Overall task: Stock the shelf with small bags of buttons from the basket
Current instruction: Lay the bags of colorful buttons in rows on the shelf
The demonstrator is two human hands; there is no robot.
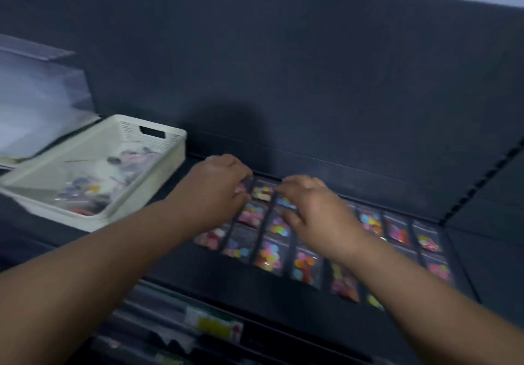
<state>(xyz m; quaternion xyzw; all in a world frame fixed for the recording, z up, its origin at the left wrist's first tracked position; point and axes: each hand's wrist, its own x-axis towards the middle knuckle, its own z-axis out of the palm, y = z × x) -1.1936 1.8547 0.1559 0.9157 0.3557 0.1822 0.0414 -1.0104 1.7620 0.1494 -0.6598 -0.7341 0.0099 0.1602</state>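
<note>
Both arms reach forward over the dark shelf (397, 194), and the whole view is smeared by motion. The left grip (218, 191) is turned down at the back row, its fingers (245, 179) curled over the edge of a pinkish bag (241, 188). The blur hides whether it truly pinches that bag or only touches it, so I cannot tell. The right grip (314, 211) is slack and spread, its fingertips (286, 208) resting on a bag of blue and yellow buttons (285, 202), holding nothing. Between the two grips lies one bag with pale yellow buttons (262, 191), just clear of both.

The small bags of buttons (272, 254) lie flat in neat rows on the shelf, running from under the left grip, beneath the right wrist, and on well past the right grip. Each is clear, with bright buttons inside.

To the left of the left grip, near its forearm, the cream basket (167, 163) stands on the same shelf, with more loose bags (85, 191) heaped in it. Beyond the basket is blurred clear packaging (37, 101). Below both forearms a lower shelf (170, 308) shows a yellow-green label (215, 323). A dark back panel (283, 67) rises behind the grips
</note>
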